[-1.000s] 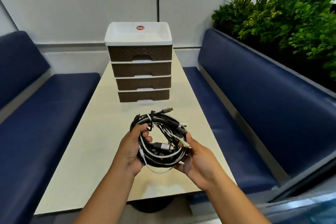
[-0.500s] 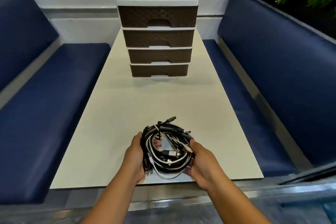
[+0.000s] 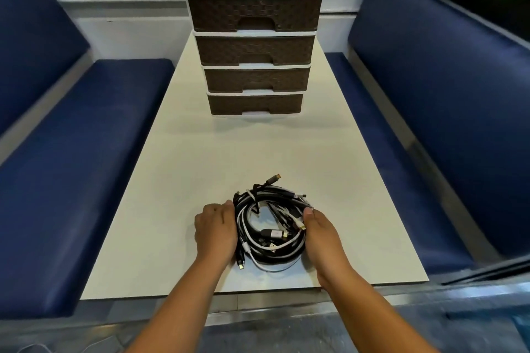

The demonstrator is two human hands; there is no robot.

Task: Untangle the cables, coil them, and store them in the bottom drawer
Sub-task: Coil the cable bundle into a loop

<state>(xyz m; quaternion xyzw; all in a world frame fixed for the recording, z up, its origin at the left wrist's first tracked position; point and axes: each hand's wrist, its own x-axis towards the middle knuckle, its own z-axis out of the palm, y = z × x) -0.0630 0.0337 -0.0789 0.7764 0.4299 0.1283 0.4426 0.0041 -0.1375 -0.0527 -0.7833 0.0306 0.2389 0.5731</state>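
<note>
Judging from how things lie, the task is only at its beginning. The bundle of cables (image 3: 269,231) rests on the near end of the bench (image 3: 177,169), and it is one mixed ring of black and white cords with several plugs sticking out in different directions. No cable is separated from the others, so the untangling is not yet done, and no single neat coil exists.

The left hand (image 3: 215,231) lies against the left side of the bundle, its fingers (image 3: 222,209) close together and bent down around the outer cords. The right hand (image 3: 319,233) is on the right side, with the thumb (image 3: 308,211) on top of the cords; its other fingers are hidden under the bundle, so I cannot tell exactly how they lie. Both hands seem to hold the bundle between them rather than to pull at any one cable.

The drawer unit (image 3: 253,37) stands at the far part of the bench, well apart from the cables. It has four brown drawers, and all appear closed, also the bottom drawer (image 3: 255,104).

What is left, in my judgement, is almost everything: finding a free plug, drawing each cable out of the ring, coiling each one, opening the bottom drawer and putting the coils inside.
</note>
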